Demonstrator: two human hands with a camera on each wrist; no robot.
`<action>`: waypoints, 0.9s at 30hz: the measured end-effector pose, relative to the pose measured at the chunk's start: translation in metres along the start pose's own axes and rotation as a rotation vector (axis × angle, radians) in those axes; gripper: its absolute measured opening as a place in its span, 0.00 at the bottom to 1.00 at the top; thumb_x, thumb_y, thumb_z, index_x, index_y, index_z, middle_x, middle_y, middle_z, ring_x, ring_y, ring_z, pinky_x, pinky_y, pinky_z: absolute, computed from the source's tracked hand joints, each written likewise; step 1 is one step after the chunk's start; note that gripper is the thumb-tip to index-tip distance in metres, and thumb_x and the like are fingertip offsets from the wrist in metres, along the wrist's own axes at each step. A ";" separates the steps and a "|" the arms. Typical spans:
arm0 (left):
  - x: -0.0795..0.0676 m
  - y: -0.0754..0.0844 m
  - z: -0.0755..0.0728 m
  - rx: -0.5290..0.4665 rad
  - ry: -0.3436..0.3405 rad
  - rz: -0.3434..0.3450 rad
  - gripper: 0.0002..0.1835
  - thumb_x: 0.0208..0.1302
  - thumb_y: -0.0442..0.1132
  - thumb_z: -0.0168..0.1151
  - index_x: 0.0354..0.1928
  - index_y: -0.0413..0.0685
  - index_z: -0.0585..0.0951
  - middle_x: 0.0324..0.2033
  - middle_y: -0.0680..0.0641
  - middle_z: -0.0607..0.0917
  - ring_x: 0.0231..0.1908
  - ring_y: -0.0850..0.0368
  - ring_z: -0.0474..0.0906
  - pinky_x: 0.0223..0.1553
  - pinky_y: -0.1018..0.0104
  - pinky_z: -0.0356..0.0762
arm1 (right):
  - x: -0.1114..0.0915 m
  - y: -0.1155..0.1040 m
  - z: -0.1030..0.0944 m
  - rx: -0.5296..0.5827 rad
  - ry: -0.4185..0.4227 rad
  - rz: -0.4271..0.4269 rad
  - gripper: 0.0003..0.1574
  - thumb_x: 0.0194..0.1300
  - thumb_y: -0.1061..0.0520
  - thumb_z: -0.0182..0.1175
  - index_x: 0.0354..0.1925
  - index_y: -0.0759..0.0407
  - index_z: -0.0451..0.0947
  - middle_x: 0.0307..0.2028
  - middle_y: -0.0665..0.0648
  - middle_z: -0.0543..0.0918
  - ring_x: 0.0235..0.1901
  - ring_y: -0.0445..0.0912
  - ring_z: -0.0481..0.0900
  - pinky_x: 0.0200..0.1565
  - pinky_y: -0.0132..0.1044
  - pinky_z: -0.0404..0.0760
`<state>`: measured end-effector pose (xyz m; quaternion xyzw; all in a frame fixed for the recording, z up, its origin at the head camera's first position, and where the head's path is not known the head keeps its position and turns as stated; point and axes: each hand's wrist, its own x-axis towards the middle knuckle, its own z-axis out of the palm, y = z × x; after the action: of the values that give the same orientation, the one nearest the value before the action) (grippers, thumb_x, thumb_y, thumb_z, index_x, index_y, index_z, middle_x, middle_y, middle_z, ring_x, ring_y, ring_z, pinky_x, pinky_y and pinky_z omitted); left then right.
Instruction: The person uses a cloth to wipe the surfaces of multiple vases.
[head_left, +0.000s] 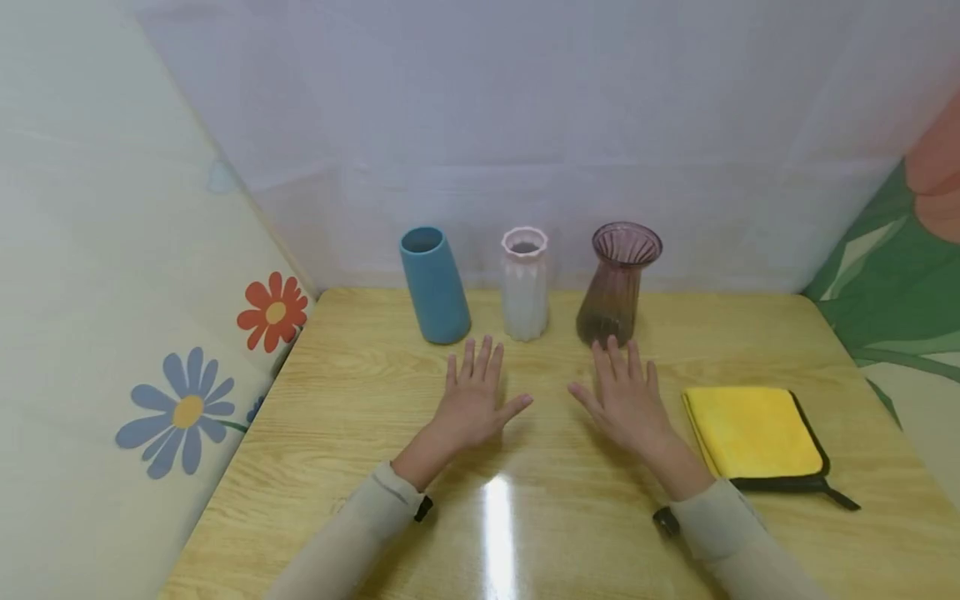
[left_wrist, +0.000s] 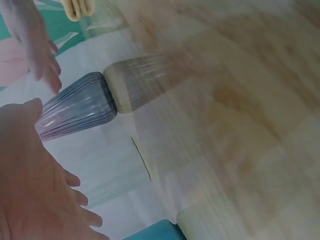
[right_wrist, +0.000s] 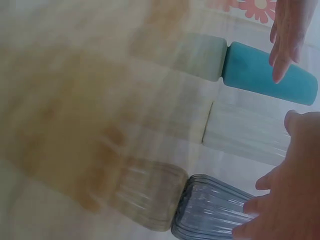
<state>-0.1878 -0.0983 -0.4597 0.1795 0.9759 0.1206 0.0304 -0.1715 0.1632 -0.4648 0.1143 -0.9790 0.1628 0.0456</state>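
Three vases stand in a row at the back of the wooden table. The left one is a smooth blue vase, the middle a white ribbed vase with a scalloped rim, the right a purple ribbed glass vase with a flared mouth. My left hand, palm down with fingers spread, is nearest the blue and white vases and holds nothing. Likewise spread and holding nothing, my right hand has its fingertips overlapping the purple vase's base in the head view.
A folded yellow cloth with dark edging and a strap lies to the right of my right hand. Behind the vases hangs a white cloth backdrop. Flower-printed fabric covers the left side.
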 end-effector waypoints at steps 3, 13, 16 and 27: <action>0.000 0.001 -0.001 -0.001 -0.003 0.003 0.54 0.69 0.76 0.38 0.81 0.47 0.40 0.81 0.42 0.38 0.78 0.42 0.26 0.75 0.37 0.27 | -0.001 0.001 -0.001 0.003 -0.008 0.004 0.55 0.75 0.27 0.41 0.80 0.63 0.46 0.78 0.71 0.46 0.77 0.70 0.37 0.71 0.72 0.40; -0.002 -0.003 -0.012 0.005 0.045 0.029 0.51 0.72 0.73 0.39 0.81 0.45 0.42 0.80 0.41 0.39 0.79 0.40 0.30 0.75 0.37 0.32 | -0.004 0.002 -0.010 0.000 -0.013 0.003 0.55 0.75 0.27 0.41 0.80 0.63 0.47 0.78 0.70 0.46 0.77 0.70 0.37 0.72 0.70 0.37; -0.003 -0.012 -0.019 -0.011 0.110 0.043 0.50 0.73 0.72 0.41 0.81 0.45 0.43 0.81 0.41 0.41 0.79 0.40 0.34 0.75 0.37 0.34 | -0.007 0.005 -0.015 -0.009 -0.003 -0.008 0.54 0.76 0.28 0.41 0.79 0.63 0.47 0.78 0.70 0.46 0.77 0.70 0.38 0.72 0.70 0.38; -0.007 -0.060 -0.065 -0.087 0.369 0.047 0.45 0.74 0.61 0.53 0.78 0.38 0.52 0.78 0.35 0.52 0.77 0.35 0.45 0.74 0.33 0.43 | -0.032 0.033 -0.039 0.042 -0.026 -0.036 0.52 0.76 0.30 0.46 0.78 0.65 0.50 0.78 0.71 0.49 0.77 0.68 0.40 0.72 0.69 0.40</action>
<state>-0.2090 -0.1699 -0.4115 0.1755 0.9543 0.1942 -0.1443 -0.1460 0.2134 -0.4429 0.1350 -0.9736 0.1811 0.0334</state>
